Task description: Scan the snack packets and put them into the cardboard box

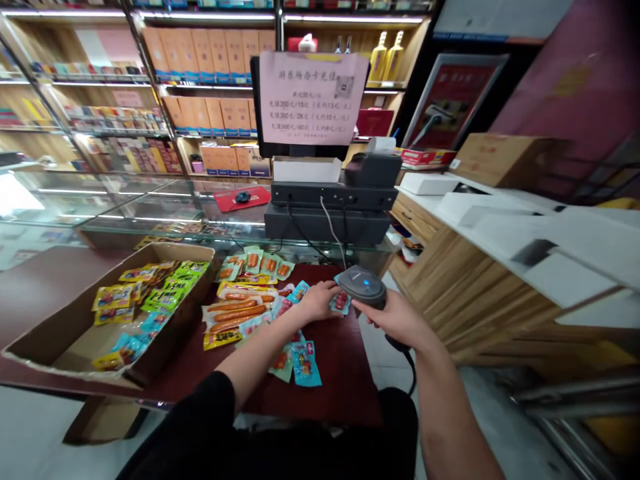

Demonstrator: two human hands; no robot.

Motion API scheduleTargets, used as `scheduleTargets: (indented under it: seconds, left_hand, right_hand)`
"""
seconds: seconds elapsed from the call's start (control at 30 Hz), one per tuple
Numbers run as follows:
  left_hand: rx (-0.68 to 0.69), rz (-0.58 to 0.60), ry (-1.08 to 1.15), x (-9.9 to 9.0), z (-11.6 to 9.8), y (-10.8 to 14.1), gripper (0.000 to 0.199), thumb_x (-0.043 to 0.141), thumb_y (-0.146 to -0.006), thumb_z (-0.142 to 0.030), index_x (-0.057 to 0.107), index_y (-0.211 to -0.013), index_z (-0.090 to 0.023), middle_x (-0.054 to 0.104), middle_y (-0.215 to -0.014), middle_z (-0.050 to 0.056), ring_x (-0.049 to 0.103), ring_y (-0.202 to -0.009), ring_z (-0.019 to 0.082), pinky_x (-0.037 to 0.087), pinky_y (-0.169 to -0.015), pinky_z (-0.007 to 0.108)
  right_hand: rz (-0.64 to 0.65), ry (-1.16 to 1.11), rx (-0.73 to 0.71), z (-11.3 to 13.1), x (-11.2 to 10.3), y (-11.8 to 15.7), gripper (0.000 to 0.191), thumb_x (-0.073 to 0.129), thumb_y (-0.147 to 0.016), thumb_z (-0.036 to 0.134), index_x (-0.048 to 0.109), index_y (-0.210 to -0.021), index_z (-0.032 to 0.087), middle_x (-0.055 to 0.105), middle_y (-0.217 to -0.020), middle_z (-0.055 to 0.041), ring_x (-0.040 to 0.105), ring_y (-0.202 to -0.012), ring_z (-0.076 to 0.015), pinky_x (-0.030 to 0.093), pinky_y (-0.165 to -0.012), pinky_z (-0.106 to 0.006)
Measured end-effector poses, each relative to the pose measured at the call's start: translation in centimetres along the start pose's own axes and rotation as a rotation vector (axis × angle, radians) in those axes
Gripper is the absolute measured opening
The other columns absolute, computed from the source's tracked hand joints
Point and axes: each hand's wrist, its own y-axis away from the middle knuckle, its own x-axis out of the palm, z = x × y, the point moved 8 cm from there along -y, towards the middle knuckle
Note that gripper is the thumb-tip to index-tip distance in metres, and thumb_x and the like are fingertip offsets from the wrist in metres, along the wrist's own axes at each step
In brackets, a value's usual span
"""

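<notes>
In my right hand [387,320] is a grey barcode scanner [361,283], its head over the right edge of the table and a cord trailing down. My left hand [319,301] is closed on a small blue snack packet [341,303] with reddish contents, just beneath the scanner. Left of that hand lie several sausage packs [237,313] in clear wrapping. Small pale-green packets [253,259] sit behind them. Closer to me, another blue packet [306,363] lies flat on the dark red tabletop [340,393].
An open cardboard box [175,340] with yellow, green and blue packets stands on the left. Behind the table are a glass counter [230,230] and a monitor carrying a pink paper sign [310,100]. A wooden cabinet [465,287] stands at right.
</notes>
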Motion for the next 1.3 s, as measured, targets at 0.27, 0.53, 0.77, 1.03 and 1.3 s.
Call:
scheduleTargets:
  seconds: [0.27, 0.53, 0.77, 1.03, 1.3]
  left_hand:
    - [-0.172, 0.03, -0.175, 1.5, 0.5, -0.5, 0.044, 0.067, -0.078, -0.032, 0.064, -0.116, -0.009, 0.061, -0.115, 0.02, 0.057, -0.111, 0.03, 0.047, -0.095, 0.039]
    - [-0.499, -0.363, 0.851, -7.0, 8.7, 8.9, 0.036, 0.063, -0.081, -0.047, 0.071, -0.087, -0.013, 0.069, -0.072, 0.004, 0.065, -0.068, 0.017, 0.051, -0.065, 0.027]
    - [-0.636, -0.637, 1.202, -11.6, 12.7, 18.7, 0.048, 0.088, -0.051, -0.046, 0.071, -0.081, -0.012, 0.072, -0.078, 0.005, 0.064, -0.067, 0.015, 0.054, -0.065, 0.027]
    - [-0.659, -0.696, 1.104, -13.1, 13.5, 22.7, 0.044, 0.085, -0.058, -0.045, 0.074, -0.084, -0.012, 0.072, -0.078, 0.005, 0.065, -0.07, 0.017, 0.053, -0.068, 0.027]
    - [-0.676, -0.695, 1.098, -13.4, 13.1, 23.3, 0.044, 0.085, -0.057, -0.047, 0.072, -0.081, -0.012, 0.071, -0.074, 0.004, 0.065, -0.069, 0.016, 0.053, -0.069, 0.027]
  right_hand:
    - [0.057, -0.067, -0.026, 0.2, 1.3, -0.6, 0.032, 0.064, -0.079, 0.048, 0.069, -0.083, 0.017, 0.065, -0.053, -0.0015, 0.062, -0.05, -0.0176, 0.047, -0.055, -0.027]
    - [0.209, -0.247, -0.121, 4.3, 5.3, -1.1, 0.03, 0.062, -0.081, 0.048, 0.06, -0.074, 0.02, 0.061, -0.052, -0.0005, 0.059, -0.049, -0.0159, 0.049, -0.053, -0.027]
    - [0.278, -0.175, -0.217, 7.9, 9.5, -1.0, 0.027, 0.065, -0.079, 0.044, 0.066, -0.088, 0.02, 0.065, -0.055, -0.0001, 0.062, -0.05, -0.0183, 0.049, -0.051, -0.029]
    - [0.355, -0.171, -0.223, 11.7, 10.7, -0.2, 0.022, 0.067, -0.078, 0.037, 0.069, -0.089, 0.018, 0.073, -0.069, -0.003, 0.069, -0.059, -0.0195, 0.054, -0.057, -0.029]
    - [0.462, -0.264, -0.154, 11.2, 12.8, -0.1, 0.028, 0.069, -0.079, 0.044, 0.068, -0.092, 0.019, 0.076, -0.08, -0.0064, 0.073, -0.066, -0.0236, 0.059, -0.058, -0.032]
